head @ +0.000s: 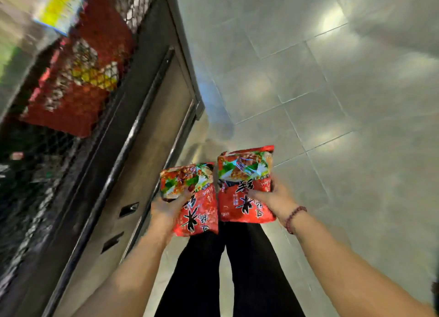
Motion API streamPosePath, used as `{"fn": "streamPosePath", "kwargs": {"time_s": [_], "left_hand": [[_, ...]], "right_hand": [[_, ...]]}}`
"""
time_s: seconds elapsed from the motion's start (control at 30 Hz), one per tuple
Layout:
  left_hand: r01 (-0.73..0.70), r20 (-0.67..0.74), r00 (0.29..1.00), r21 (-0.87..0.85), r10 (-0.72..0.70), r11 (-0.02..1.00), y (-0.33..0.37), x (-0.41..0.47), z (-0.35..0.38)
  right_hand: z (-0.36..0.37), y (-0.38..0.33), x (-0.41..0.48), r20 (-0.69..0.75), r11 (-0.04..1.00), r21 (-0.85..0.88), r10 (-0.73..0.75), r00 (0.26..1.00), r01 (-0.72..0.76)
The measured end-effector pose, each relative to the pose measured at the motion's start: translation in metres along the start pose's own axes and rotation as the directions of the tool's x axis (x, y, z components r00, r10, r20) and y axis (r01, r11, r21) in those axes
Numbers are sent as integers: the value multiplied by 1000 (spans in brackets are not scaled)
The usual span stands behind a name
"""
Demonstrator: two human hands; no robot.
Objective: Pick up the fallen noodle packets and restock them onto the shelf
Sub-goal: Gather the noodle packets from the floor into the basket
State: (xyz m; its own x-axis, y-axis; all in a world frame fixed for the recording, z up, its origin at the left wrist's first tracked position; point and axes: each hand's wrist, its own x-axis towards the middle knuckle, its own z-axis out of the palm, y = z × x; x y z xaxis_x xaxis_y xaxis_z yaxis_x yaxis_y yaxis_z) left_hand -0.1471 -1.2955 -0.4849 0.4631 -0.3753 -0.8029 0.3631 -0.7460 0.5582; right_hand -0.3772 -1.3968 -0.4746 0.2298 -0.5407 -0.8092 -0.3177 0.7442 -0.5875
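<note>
Noodle packets (pixel 247 174) between the fingers (pixel 257 193)

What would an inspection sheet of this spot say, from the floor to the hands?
Surface: floor, pale glossy tiles with glare; no packets seen lying on it.
Job's things: left packet and right packet, both red, held side by side above the floor; shelf at left.
Clutter: red packs behind the shelf's mesh, blurred.
Grippers: left hand grips the left packet; right hand grips the right packet; bracelet on the right wrist.
Cables: nothing seen.
Surroundings: black trousers below the packets.
</note>
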Motion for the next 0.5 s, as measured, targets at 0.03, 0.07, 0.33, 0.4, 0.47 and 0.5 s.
{"fn": "streamPosePath", "kwargs": {"time_s": [0.03,0.07,0.33,0.4,0.47,0.5], "left_hand": [[-35,0,999,5,35,999,10,-19,-7],[-64,7,998,-10,64,998,20,-35,-13],[-163,-28,987,-204,161,965,62,-137,-42],[-193,-20,981,-250,194,949,66,-154,-40],[-224,-42,974,-287,222,931,68,-169,-36],[-240,-63,971,-324,232,915,67,-176,-32]], "right_hand": [[4,-9,-21,5,1000,-5,-6,1000,6],[7,-18,-41,9,1000,2,-15,1000,15],[4,-86,-127,44,994,35,-102,994,101],[-3,-102,-133,95,993,-2,-114,989,115],[-9,-116,-137,164,989,-44,-131,978,140],[-12,-122,-138,200,987,-60,-136,970,151]]}}
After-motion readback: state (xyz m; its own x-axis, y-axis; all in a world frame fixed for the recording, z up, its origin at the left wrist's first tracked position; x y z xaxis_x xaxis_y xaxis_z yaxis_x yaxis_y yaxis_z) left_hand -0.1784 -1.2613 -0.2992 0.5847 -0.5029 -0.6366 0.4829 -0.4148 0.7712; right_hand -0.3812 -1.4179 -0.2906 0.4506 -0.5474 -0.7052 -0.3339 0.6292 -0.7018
